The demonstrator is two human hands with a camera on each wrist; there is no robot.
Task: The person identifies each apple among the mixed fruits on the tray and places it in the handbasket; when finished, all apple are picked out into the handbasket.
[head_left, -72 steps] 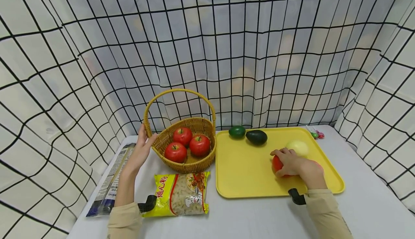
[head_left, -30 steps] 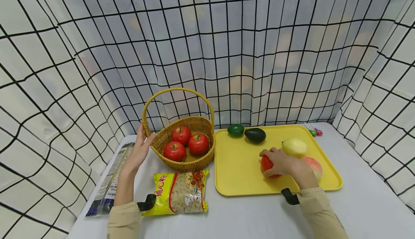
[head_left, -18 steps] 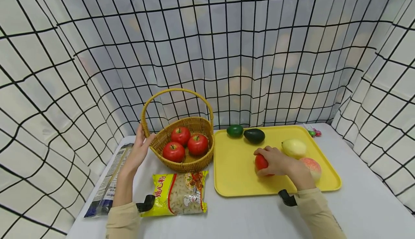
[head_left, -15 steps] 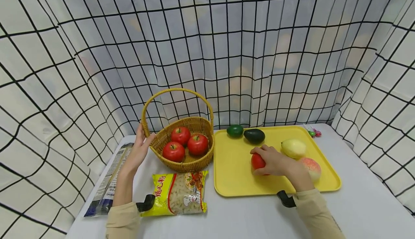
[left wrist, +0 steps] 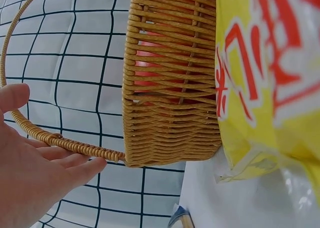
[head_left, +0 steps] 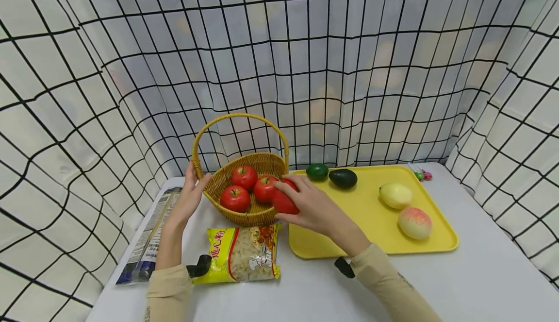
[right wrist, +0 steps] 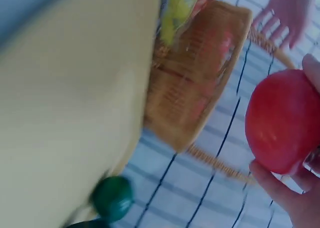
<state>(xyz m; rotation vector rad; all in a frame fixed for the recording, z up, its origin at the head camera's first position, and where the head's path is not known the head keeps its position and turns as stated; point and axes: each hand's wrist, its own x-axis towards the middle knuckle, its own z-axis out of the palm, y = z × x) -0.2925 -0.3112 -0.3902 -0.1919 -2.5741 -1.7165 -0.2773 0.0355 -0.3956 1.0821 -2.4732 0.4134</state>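
My right hand (head_left: 314,206) grips a red apple (head_left: 285,199) in the head view, at the right rim of the wicker basket (head_left: 249,219). In the right wrist view the thumb and fingers curve round this apple (right wrist: 282,120), raised beside the basket. Three more red apples (head_left: 235,198) lie inside the basket. My left hand (head_left: 187,199) touches the left foot of the basket's arched handle (head_left: 240,115). The left wrist view shows its fingers fairly straight against the handle (left wrist: 75,145), with the thumb apart.
A yellow tray (head_left: 349,244) carries a lemon (head_left: 395,195), a peach (head_left: 415,223), a dark avocado (head_left: 343,178) and a green fruit (head_left: 317,171). A pasta bag (head_left: 244,256) lies before the basket, a long packet (head_left: 150,237) at left, small candies (head_left: 422,175) behind the tray.
My right hand has carried the apple leftward, from the right part of the tray to the basket's rim. The peach is now uncovered. My left hand has stayed at the handle.
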